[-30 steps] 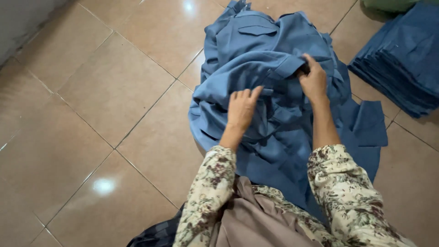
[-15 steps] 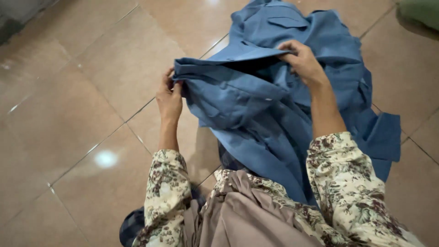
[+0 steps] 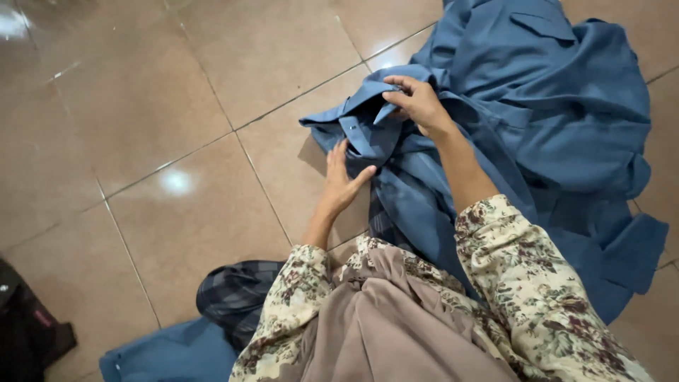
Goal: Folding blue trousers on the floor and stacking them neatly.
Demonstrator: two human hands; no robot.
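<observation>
Head view. A blue shirt [image 3: 537,120] lies crumpled on the brown tiled floor [image 3: 163,106], filling the upper right of the frame and running down past the person's right forearm to the right edge. A flapped chest pocket shows near the top of the garment. Its folded left edge, with a small button visible on the placket, juts out over the tiles toward the centre of the frame.

The right hand [image 3: 419,102] sits on top of that folded edge. Its fingers are curled and pinched together on a fold of the blue cloth, and the thumb is tucked under the fabric. The grip is closed on the shirt.

The left hand [image 3: 344,182] lies lower, just beside the same edge. Its fingers are extended and spread, the palm is toward the cloth, and the fingertips are touching the underside of the fold. It is pressing or steadying rather than grasping; nothing is enclosed in it.

Both forearms emerge from floral-patterned sleeves [image 3: 523,283]. A taupe cloth [image 3: 396,332] hangs between them at the bottom centre.

Surroundings: dark plaid fabric [image 3: 237,293] lies on the floor beside the left sleeve, with another piece of blue cloth [image 3: 170,354] just below it at the bottom edge. A dark object [image 3: 25,325], partly cut off, sits at the lower left corner; its kind cannot be determined.
</observation>
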